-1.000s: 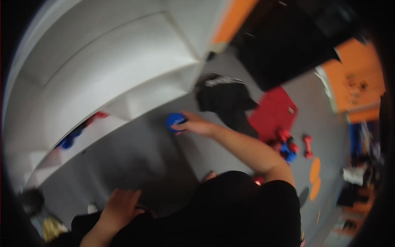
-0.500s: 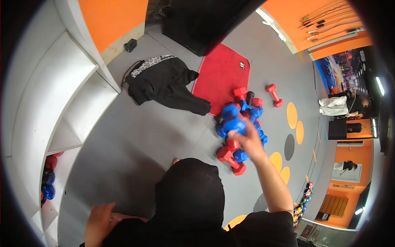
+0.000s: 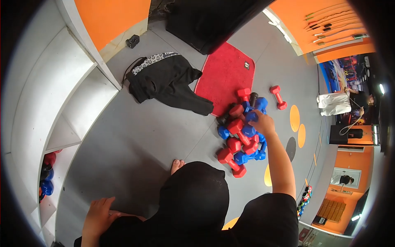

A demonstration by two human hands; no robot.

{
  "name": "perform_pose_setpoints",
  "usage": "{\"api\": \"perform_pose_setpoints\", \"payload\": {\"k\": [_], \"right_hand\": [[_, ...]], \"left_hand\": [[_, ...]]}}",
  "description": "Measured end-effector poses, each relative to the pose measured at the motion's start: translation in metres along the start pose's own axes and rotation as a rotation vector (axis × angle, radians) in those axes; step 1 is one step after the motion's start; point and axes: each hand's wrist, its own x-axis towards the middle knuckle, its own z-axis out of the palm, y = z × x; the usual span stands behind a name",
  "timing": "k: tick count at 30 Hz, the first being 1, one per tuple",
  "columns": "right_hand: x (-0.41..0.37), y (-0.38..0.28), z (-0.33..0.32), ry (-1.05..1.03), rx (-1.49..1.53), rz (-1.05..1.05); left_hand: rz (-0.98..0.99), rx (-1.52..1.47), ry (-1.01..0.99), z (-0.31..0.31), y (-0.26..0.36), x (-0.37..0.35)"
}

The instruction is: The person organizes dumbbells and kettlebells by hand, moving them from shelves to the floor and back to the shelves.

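Observation:
My right hand (image 3: 263,123) is closed around the handle of a blue dumbbell (image 3: 249,131), at the right side of a heap of dumbbells on the floor. A red dumbbell (image 3: 238,131) lies beside it, slanting across the heap. More red and blue ones lie below, among them a red dumbbell (image 3: 231,163) at the near end. The undersides of the heap are hidden. My left hand (image 3: 98,216) hangs low at the left by my leg, its fingers stretched out, with nothing in it.
A red mat (image 3: 226,74) and black trousers (image 3: 168,82) lie on the grey floor beyond. One red dumbbell (image 3: 278,97) lies apart at the right. White shelving (image 3: 88,111) runs along the left, balls inside. A person (image 3: 358,101) stands far right holding a rope-like thing.
My right hand has moved to the right with the blue dumbbell, uncovering red dumbbells on the heap. The left hand has stayed about where it was.

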Motion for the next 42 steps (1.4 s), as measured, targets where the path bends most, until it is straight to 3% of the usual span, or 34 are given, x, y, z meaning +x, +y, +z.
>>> {"api": "perform_pose_setpoints", "payload": {"k": [2,4,6,9,10,14,16,18,19,20,23,24,26,27,28,29,30,31,32,34,35,37,42], "right_hand": [[0.009,-0.005,0.015,-0.061,-0.138,-0.09],[0.019,-0.018,0.02,-0.148,-0.118,-0.033],[0.017,-0.036,0.021,0.09,-0.376,-0.053],[0.027,-0.011,0.045,0.005,-0.114,-0.028],[0.025,0.008,0.066,0.133,-0.021,-0.123],[0.0,-0.054,0.046,0.486,-0.052,-0.475],[0.005,-0.097,0.031,-0.004,0.47,-0.521],[-0.033,-0.197,-0.014,-0.207,0.521,-0.633],[-0.059,-0.246,-0.034,-0.201,0.485,-0.712],[-0.074,-0.286,-0.05,-0.325,0.438,-0.802],[-0.132,-0.399,-0.077,-0.326,0.248,-1.386],[-0.153,-0.431,-0.075,-0.382,0.255,-1.469],[-0.198,-0.469,-0.07,-0.368,0.189,-1.656],[-0.221,-0.479,-0.071,-0.29,0.114,-1.761],[-0.244,-0.48,-0.082,-0.291,0.041,-1.849],[-0.264,-0.473,-0.1,-0.293,-0.032,-1.929],[-0.277,-0.465,-0.114,-0.351,-0.034,-1.995],[-0.287,-0.456,-0.126,-0.406,-0.035,-2.059],[-0.296,-0.441,-0.136,-0.47,-0.087,-1.978],[-0.309,-0.418,-0.141,-0.537,-0.142,-1.888],[-0.316,-0.411,-0.141,-0.465,-0.173,-1.822],[-0.322,-0.4,-0.143,-0.404,-0.293,-1.671],[-0.324,-0.397,-0.153,-0.408,-0.189,-1.501]], "left_hand": [[-0.026,0.029,0.007,0.0,0.001,-0.002],[-0.047,0.058,0.028,-0.001,0.003,0.0],[-0.038,0.064,0.025,-0.003,0.004,0.0],[-0.005,0.095,0.029,-0.003,0.002,0.0],[0.041,0.092,0.092,-0.002,-0.002,-0.009],[0.09,0.201,0.197,0.009,-0.016,-0.007],[0.062,0.285,0.175,0.007,-0.021,-0.009],[0.005,0.296,0.129,0.001,-0.017,-0.008],[0.01,0.357,0.111,0.001,-0.013,-0.007],[0.017,0.423,0.092,0.001,-0.01,-0.008],[0.056,0.391,0.18,0.009,-0.014,-0.012],[0.03,0.381,0.187,0.006,-0.02,-0.01],[0.177,-0.325,0.024,-0.008,-0.045,-0.006],[0.155,-0.908,0.087,0.008,-0.071,-0.002],[-0.046,-1.314,0.128,0.017,-0.111,0.0],[-0.088,-1.535,0.327,0.027,-0.16,-0.007],[-0.173,-1.156,0.67,0.051,-0.223,-0.001],[-0.676,-0.501,0.789,0.026,-0.253,0.0],[-0.891,-0.172,1.015,0.01,-0.258,-0.005],[-0.919,0.104,1.119,-0.002,-0.335,0.001],[-0.913,0.1,1.121,-0.015,-0.334,0.003],[-1.0,0.092,1.335,-0.042,-0.33,0.016],[-0.843,0.109,1.176,-0.067,-0.31,0.052]]}}
